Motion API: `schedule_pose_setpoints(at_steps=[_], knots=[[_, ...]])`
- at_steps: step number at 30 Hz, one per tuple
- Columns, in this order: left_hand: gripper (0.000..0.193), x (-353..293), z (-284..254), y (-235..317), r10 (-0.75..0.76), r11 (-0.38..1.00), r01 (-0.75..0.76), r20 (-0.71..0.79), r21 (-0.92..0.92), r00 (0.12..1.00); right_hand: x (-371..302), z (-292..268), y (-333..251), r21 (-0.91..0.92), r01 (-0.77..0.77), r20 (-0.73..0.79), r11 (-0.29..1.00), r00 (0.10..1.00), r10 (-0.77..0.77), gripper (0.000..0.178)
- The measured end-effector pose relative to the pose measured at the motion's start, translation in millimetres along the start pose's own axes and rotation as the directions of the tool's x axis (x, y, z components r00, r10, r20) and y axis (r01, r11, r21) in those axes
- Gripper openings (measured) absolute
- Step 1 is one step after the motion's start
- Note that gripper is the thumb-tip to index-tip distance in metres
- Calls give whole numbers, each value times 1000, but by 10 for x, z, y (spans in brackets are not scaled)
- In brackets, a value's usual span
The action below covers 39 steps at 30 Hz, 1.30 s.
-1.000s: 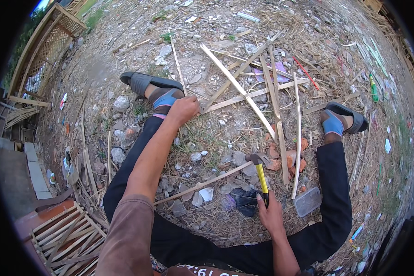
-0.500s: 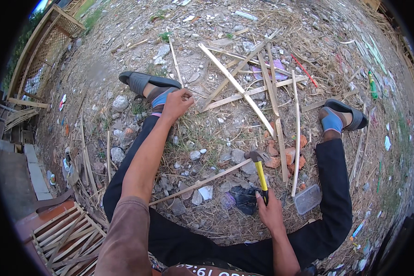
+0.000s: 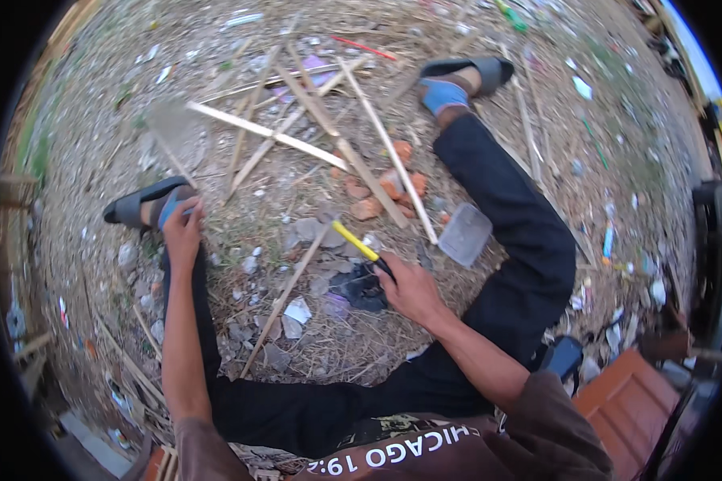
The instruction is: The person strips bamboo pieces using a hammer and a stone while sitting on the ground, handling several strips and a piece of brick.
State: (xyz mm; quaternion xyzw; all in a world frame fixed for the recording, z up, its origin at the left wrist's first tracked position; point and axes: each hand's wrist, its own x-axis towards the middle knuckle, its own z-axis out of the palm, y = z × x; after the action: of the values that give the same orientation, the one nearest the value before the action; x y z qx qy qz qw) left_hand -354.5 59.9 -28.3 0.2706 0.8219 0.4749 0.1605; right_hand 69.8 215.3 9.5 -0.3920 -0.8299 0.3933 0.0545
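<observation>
Hammer (image 3: 359, 246): yellow handle, lying low over the gravel betw. the legs, head end pointing up-left.
R hand (image 3: 410, 289): fingers clamped round handle's dark grip; forearm bent in from lower right.
L hand (image 3: 183, 232): arm straight out, fingers loosely apart, touching left foot in sandal (image 3: 140, 205).
Nearby: wood slats (image 3: 313, 128), brick bits (image 3: 381, 191), clear plastic tub (image 3: 465, 234).

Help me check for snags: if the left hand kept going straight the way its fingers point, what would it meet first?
The left hand rests by the left foot, fingers pointing away from the body. Straight on, it would likely meet the blue sock and dark sandal first; beyond lies a pale wooden slat, though depth is unclear.
</observation>
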Motion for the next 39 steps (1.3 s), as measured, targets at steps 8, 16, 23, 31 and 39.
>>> schedule_pose_setpoints(at_steps=[8,16,23,31,39], knots=[[16,-965,25,78,34,998,-38,66,57,997,-243,-274,169,-15,42,-356,999,933,-45,31],[11,-1499,624,124,276,942,-318,298,103,914,-272,-108,410,-167,-35,-463,985,885,-47,28],[12,-1516,353,-312,135,977,-175,287,118,948,-1588,-1565,218,12,2,-754,1000,657,8,11],[16,-1483,465,-220,157,969,-206,305,135,939,-3546,-1179,1623,31,-847,-813,530,287,506,49],[18,-1519,406,-203,119,966,-176,278,189,953,-3470,-716,1653,134,-912,-768,389,153,623,95]])
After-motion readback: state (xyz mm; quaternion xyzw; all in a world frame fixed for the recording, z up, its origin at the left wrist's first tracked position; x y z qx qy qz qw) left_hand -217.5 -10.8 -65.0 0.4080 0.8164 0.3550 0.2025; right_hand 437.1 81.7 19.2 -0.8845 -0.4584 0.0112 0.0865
